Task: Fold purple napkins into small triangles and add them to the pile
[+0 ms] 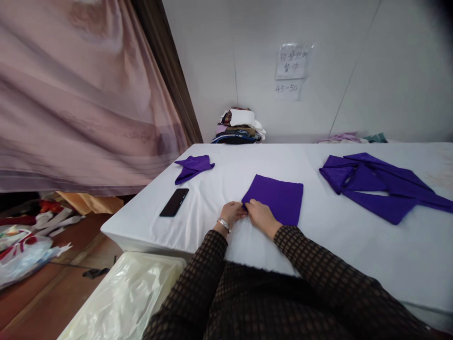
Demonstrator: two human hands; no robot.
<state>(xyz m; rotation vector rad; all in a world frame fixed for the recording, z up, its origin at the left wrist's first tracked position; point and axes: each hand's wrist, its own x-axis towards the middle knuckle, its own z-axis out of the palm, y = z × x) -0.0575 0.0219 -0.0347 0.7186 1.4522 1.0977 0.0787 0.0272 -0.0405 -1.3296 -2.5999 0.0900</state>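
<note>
A folded square purple cloth napkin (278, 197) lies flat on the white table (339, 245) in front of me. My left hand (232, 212), with a silver bracelet at the wrist, pinches the napkin's near left corner. My right hand (260, 215) pinches the same corner right beside it, the two hands touching. Both sleeves are dark with a checked pattern.
A black phone (174, 202) lies left of my hands. A small folded purple napkin (193, 167) sits at the far left, and several loose purple cloths (382, 189) spread at the right. A pile of mixed fabrics (239, 126) stands by the wall. A plastic-covered bin (130, 295) is beside the table.
</note>
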